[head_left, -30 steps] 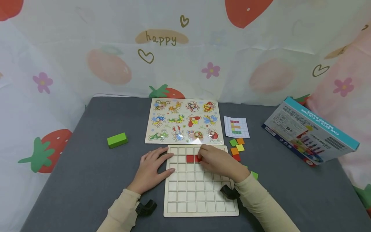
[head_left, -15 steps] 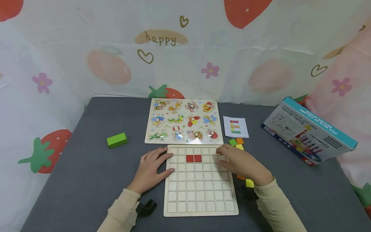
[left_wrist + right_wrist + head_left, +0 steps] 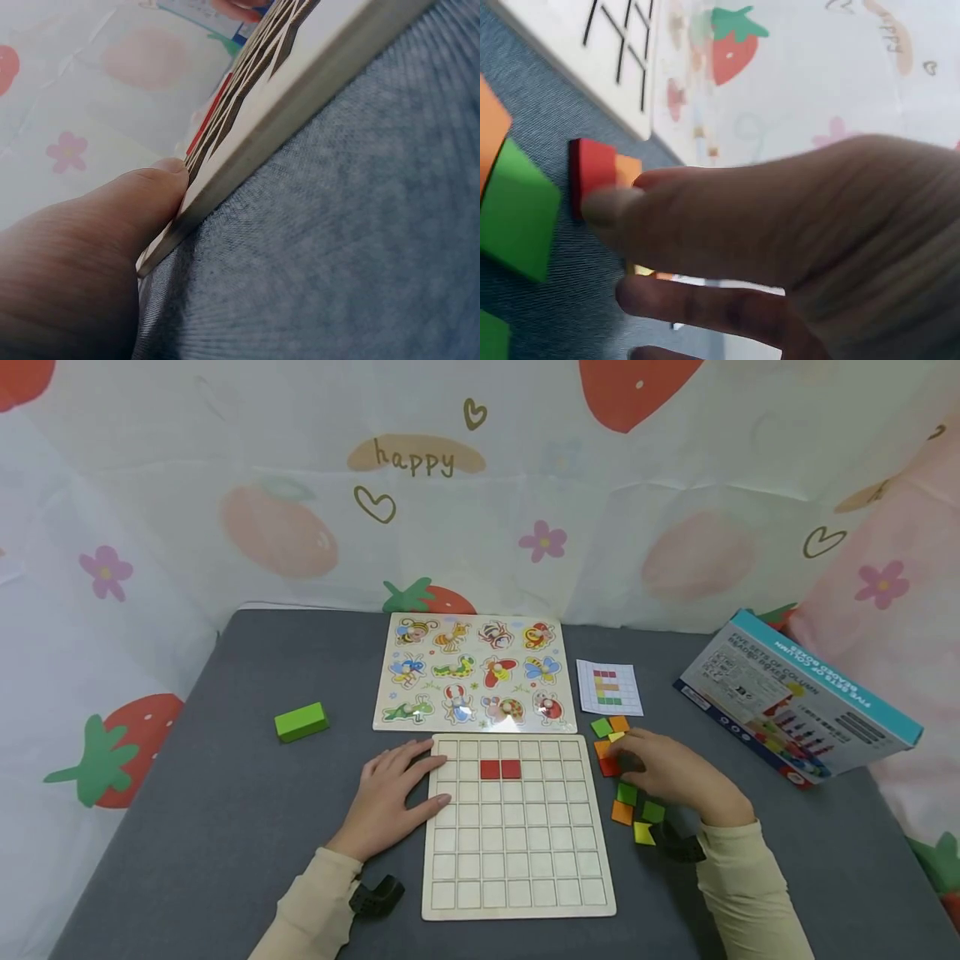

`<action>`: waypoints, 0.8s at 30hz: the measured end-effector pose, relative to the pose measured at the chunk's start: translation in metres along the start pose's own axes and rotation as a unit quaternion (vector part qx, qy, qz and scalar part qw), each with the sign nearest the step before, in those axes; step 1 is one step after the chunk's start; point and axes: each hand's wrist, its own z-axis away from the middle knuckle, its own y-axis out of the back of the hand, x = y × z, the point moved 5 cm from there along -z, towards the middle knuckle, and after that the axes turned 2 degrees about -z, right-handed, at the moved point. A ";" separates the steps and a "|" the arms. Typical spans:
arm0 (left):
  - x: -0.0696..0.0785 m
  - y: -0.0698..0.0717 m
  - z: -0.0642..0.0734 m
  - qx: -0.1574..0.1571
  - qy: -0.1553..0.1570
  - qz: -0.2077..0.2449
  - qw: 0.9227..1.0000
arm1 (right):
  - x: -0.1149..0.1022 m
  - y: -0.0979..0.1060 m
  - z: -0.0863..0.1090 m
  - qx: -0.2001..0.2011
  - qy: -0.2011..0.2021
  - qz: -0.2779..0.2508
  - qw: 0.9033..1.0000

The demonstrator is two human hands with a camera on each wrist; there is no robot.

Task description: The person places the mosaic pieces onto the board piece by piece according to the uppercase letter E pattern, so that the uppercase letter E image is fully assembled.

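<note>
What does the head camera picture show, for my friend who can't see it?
A person's right hand touches a red tile among loose colored tiles beside a wooden grid board. The left hand rests flat on the board's left edge; two red tiles already sit in it.

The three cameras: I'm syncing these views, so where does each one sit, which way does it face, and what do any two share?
Head: worn high, looking forward and down at the grid board, insect puzzle and loose tiles; both hands and sleeves show.
Left wrist: low at table level, looking along the grid board's edge; the left hand rests against it.
Right wrist: low, looking past the right hand, whose fingers touch a red tile.
Shared: head and right wrist both show the red tile and the board's corner.
</note>
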 end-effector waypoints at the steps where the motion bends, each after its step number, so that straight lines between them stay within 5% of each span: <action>1: 0.000 0.000 0.000 -0.001 0.000 -0.001 1.000 | 0.001 -0.001 -0.001 -0.002 0.002 -0.005 1.000; 10: 0.001 0.000 0.000 -0.005 0.006 -0.001 1.000 | 0.004 -0.007 -0.009 -0.005 -0.008 -0.018 1.000; 24: 0.001 0.001 0.000 -0.003 0.005 0.003 1.000 | 0.001 -0.009 -0.010 -0.012 0.034 -0.014 0.999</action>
